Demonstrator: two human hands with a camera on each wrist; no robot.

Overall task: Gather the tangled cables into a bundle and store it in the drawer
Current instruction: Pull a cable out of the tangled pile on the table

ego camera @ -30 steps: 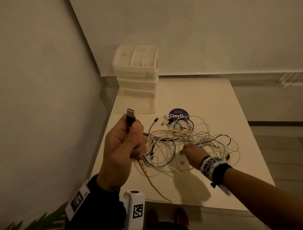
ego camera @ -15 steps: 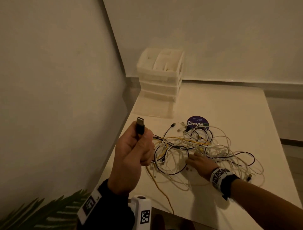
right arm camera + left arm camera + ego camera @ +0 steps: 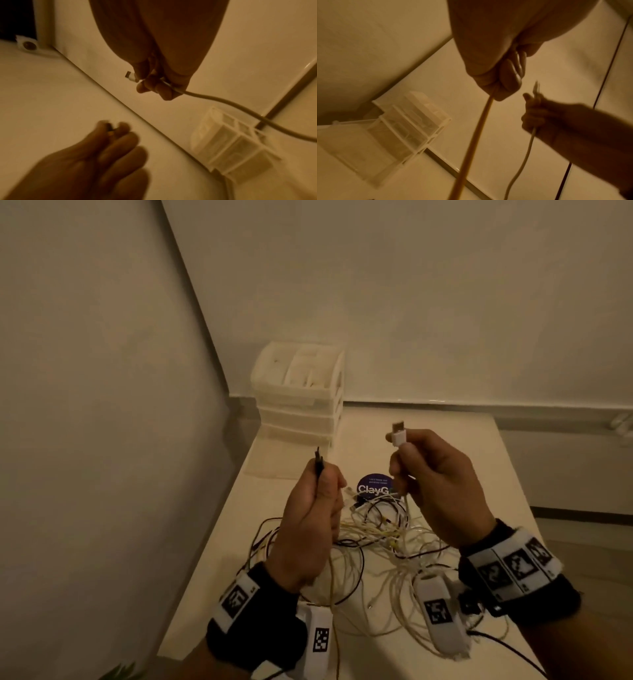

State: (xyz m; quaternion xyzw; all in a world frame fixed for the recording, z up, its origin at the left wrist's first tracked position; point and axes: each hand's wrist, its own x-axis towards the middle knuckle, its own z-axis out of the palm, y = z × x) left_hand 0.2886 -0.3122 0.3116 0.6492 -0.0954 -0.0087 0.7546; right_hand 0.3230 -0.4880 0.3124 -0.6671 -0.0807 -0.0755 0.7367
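Now, from the head, both hands are up over the table [image 3: 445,446], each one closed on a plug. The left hand [image 3: 308,518] grips a black plug [image 3: 318,462] that points up, and a yellow cable hangs from its fist. The right hand [image 3: 442,487] pinches a white plug [image 3: 399,434] at its top. The cables [image 3: 383,539] lie in a messy pile on the table, under and between the hands. A round purple sticker [image 3: 375,486] peeks out just behind the pile. The drawers [image 3: 301,405] stand behind the pile, in the corner by the wall, and all look shut. Open top cups hold something pale; I cannot tell what.

From the left wrist, the left hand [image 3: 496,67] is curled tight round the yellow cable [image 3: 471,142]. The right hand [image 3: 537,116] holds its white cable nearby.

From the right wrist, the right hand [image 3: 154,81] has fingers wrapped on the white cable [image 3: 240,112]. The drawers [image 3: 235,147] sit past it.

What could go wrong? I think pulling the two ends apart could yank the knots tighter. Loose loops could also slide off the table edge, or snag when going in a drawer.
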